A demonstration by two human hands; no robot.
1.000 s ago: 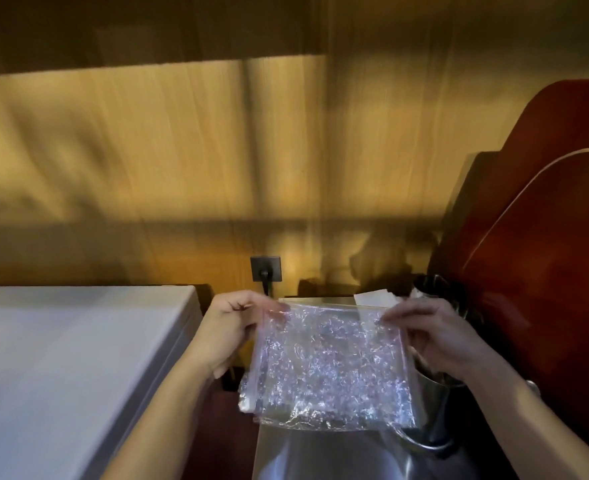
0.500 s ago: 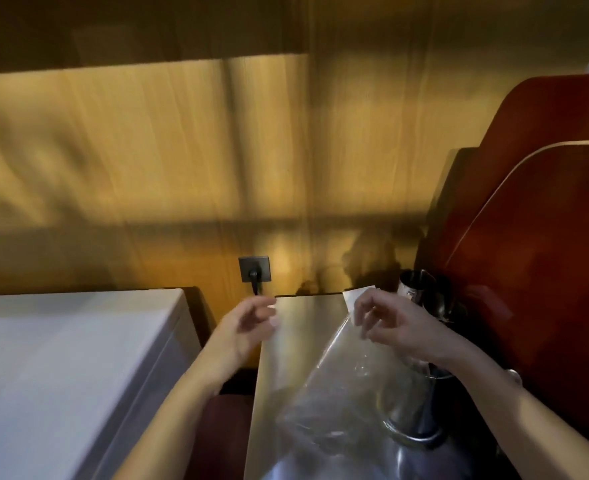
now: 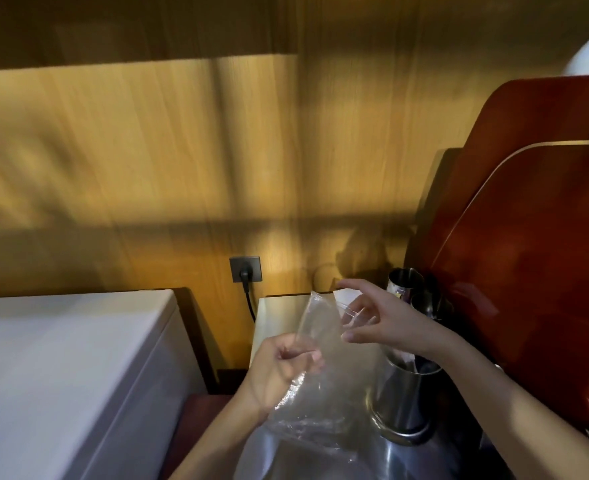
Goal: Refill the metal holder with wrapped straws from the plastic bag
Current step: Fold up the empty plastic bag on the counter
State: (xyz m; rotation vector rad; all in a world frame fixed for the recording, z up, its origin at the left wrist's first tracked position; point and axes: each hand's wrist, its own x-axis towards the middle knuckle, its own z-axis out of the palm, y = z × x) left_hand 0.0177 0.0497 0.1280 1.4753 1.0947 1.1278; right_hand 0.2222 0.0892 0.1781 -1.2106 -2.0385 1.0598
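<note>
A clear plastic bag (image 3: 334, 386) hangs over a steel counter. My left hand (image 3: 281, 370) pinches its left edge, fingers closed on the film. My right hand (image 3: 379, 320) is at the bag's top right, fingers spread, with fingertips on the bag's mouth. The bag looks flat and see-through; I see no straws inside it. The round metal holder (image 3: 404, 403) stands just right of the bag, below my right wrist, with a few pale wrapped ends (image 3: 409, 360) showing in its mouth.
A second metal cup (image 3: 404, 282) stands behind at the wall. Red-brown trays (image 3: 535, 258) lean on the right. A white chest surface (image 3: 64, 368) lies left. A wall socket with black cable (image 3: 245, 270) sits on the wood panel. The steel counter (image 3: 275, 317) runs toward me.
The bag went from stretched flat between both hands to hanging loose. My left hand let go, then took the bag's left edge lower down. My right hand stayed at the top.
</note>
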